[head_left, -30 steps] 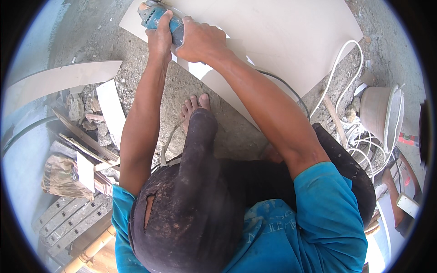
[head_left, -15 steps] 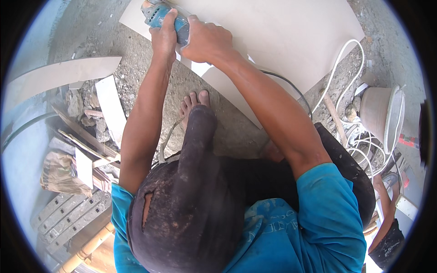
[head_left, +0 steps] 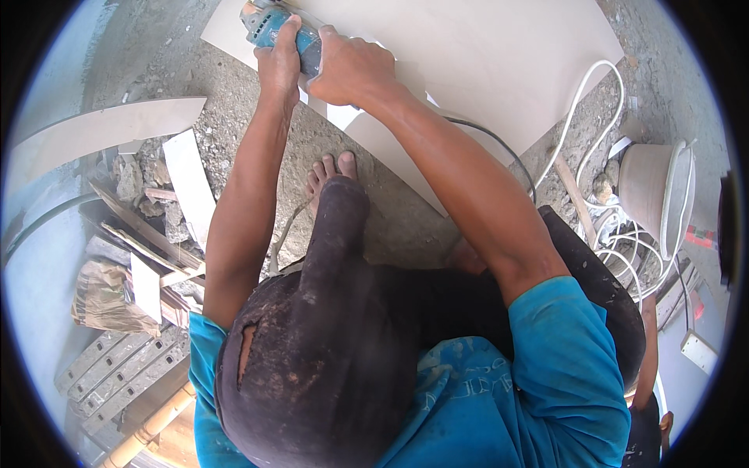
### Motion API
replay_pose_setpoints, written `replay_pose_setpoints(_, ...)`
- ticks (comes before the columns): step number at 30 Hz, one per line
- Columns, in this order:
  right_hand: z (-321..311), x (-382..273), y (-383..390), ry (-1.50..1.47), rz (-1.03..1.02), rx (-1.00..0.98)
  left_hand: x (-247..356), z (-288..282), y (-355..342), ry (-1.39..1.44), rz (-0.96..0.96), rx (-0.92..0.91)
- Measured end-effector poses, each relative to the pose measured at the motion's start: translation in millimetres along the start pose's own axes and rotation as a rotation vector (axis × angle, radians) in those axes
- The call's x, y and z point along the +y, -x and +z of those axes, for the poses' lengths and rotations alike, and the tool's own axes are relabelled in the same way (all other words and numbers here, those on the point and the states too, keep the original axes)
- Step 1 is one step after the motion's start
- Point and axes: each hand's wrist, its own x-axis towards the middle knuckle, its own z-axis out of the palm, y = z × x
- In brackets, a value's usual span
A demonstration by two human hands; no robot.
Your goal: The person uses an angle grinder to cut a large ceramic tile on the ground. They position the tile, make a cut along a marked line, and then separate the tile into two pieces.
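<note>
White cable coils (head_left: 624,242), a grey bucket (head_left: 651,191), tile offcuts (head_left: 187,183) and a crumpled paper sack (head_left: 105,300) on gravel.

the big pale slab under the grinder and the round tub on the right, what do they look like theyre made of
Slab: probably ceramic or porcelain tile, going by its flat, smooth, matte cream face and clean straight edges; offcut strips look alike.
Tub: seemingly plastic, with a thin rim and a dusty grey-brown wall, though metal cannot be ruled out.

Both hands, left hand (head_left: 279,58) and right hand (head_left: 351,70), have carried the blue handheld angle grinder (head_left: 273,23) slightly, it seems, up the large pale ceramic tile (head_left: 484,54).
</note>
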Motion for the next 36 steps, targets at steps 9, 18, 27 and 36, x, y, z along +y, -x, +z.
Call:
replay_pose_setpoints(9, 0.3, 6.3, 8.4, 0.025, -0.002, -0.006, -4.7, 4.1, 7.8, -0.003, 0.012, 0.034)
replay_pose_setpoints(18, 2.5, 12.2, 11.0, 0.016, -0.008, 0.014, -2.0, 9.1, 16.7, 0.014, 0.014, 0.009)
replay_pose_setpoints(27, 1.9, 15.0, 12.8, 0.020, -0.003, -0.006, 0.5, 10.3, 21.6, -0.049, -0.016, -0.048)
replay_pose_setpoints(36, -2.5, 19.5, 23.9, 0.007, 0.011, -0.038, 1.3, 19.9, 37.0, -0.038, -0.034, 0.024)
